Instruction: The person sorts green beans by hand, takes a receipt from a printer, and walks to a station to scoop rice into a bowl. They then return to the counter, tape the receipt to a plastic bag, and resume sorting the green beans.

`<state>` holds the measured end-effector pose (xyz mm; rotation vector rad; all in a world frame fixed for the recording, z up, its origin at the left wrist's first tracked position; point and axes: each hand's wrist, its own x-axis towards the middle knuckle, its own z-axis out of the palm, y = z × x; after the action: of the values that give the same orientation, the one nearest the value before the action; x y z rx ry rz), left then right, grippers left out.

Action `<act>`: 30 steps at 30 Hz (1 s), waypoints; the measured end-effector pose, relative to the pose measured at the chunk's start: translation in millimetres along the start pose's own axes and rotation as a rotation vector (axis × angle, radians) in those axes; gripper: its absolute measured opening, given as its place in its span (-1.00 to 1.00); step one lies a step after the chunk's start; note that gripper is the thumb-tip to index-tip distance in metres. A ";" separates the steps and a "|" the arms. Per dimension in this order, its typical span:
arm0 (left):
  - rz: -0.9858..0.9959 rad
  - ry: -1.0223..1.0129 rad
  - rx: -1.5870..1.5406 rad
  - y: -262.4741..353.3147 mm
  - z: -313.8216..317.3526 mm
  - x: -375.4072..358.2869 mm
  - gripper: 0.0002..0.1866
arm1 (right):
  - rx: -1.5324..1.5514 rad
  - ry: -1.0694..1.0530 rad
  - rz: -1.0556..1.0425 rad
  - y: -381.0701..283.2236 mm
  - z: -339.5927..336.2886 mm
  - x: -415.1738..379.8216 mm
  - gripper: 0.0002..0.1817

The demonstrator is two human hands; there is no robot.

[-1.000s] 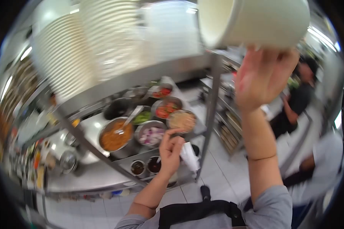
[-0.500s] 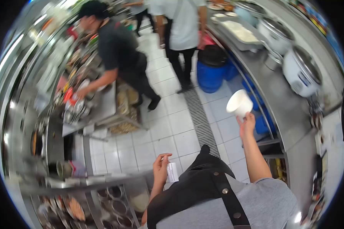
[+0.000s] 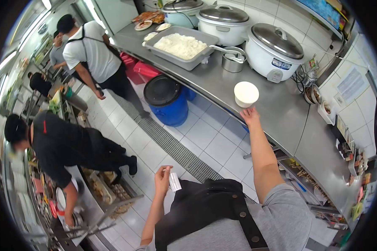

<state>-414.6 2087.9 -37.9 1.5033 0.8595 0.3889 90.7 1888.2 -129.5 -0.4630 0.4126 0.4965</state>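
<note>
My right hand reaches out to the counter's front edge, its fingers on the lower side of a white takeaway bowl. The bowl overlaps the steel top in this view. Pinched in my left hand, close to my apron, is a white printed paper slip. Beyond the bowl stand a metal pot with a white-handled utensil across it and a large white rice cooker. A grey tub full of white rice lies to the left of these.
The steel counter runs along my right side. A blue barrel with a black lid stands beside it on the tiled floor. One person bends over the left worktable; another person stands in the aisle, near a floor drain.
My view has turned right toward the counter. The bowl in my right hand has gone from over the floor to the counter's edge. My left hand keeps the paper slip.
</note>
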 end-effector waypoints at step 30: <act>0.137 -0.712 -0.364 260.8 264.9 403.0 -0.63 | -0.734 -0.233 -0.777 13.9 246.1 -5.3 -0.35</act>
<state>108.9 2208.0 72.2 1.2279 0.1124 0.0797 143.4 2023.5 69.8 -1.1966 -0.2089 -0.0837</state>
